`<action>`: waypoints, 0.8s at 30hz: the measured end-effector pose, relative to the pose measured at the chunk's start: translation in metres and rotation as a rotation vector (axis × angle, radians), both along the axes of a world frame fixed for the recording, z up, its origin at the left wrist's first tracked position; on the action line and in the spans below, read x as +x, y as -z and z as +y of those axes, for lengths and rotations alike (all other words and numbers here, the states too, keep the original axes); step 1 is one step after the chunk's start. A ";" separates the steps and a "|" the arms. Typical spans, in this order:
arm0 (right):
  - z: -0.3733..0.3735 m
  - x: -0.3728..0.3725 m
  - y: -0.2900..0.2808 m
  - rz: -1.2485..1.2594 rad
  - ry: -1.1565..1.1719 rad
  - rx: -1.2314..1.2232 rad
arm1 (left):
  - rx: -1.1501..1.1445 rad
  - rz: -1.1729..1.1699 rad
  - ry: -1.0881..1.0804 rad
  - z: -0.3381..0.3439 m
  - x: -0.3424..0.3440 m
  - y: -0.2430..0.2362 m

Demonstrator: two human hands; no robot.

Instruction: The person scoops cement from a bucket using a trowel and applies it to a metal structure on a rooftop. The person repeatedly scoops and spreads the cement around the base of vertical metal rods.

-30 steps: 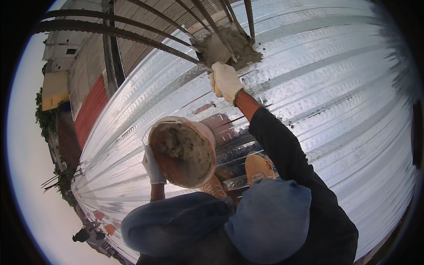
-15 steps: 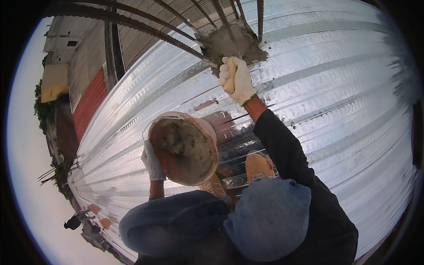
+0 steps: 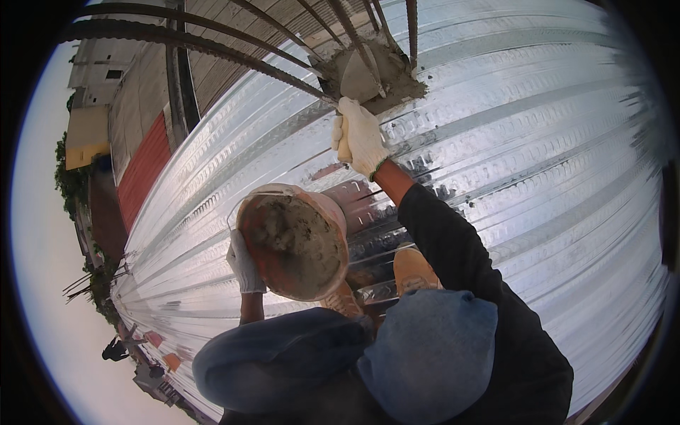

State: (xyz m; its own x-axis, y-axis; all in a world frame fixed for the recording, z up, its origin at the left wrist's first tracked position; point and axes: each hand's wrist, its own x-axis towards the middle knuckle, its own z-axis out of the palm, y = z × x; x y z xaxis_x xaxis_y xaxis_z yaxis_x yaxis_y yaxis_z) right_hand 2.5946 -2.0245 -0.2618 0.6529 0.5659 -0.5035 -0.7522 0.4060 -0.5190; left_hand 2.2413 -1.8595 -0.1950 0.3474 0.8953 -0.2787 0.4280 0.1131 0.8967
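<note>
the right hand [image 3: 361,136] has its fingers clamped on a trowel [image 3: 358,76], blade at mortar [image 3: 398,79] among rebars [image 3: 170,39]; the left hand [image 3: 245,265] has fingers gripping a tilted bucket [image 3: 327,205].

You have soft, diffuse daylight, with a pale sky [image 3: 39,212] down the left of the frame. The ribbed metal sheeting [image 3: 559,163] gives you whitish glare, while the inside of your bucket [image 3: 333,209] looks dimmer. Your black sleeve [image 3: 450,234] shows little detail. Straight ribs bow toward the rim, smeared blur clouds the upper right, and blackness rings your view.
</note>
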 end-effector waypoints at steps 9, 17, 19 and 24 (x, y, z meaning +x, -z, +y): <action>-0.018 0.016 0.005 0.197 -0.126 0.072 | 0.004 -0.027 0.028 -0.002 0.001 -0.001; -0.058 0.041 0.013 0.234 -0.321 0.072 | -0.003 -0.029 0.035 -0.001 0.000 0.001; -0.058 0.040 0.009 0.181 -0.357 -0.005 | -0.017 -0.026 0.036 0.001 0.001 -0.003; -0.062 0.037 -0.008 0.046 -0.440 -0.240 | -0.015 -0.039 0.012 -0.004 -0.001 -0.003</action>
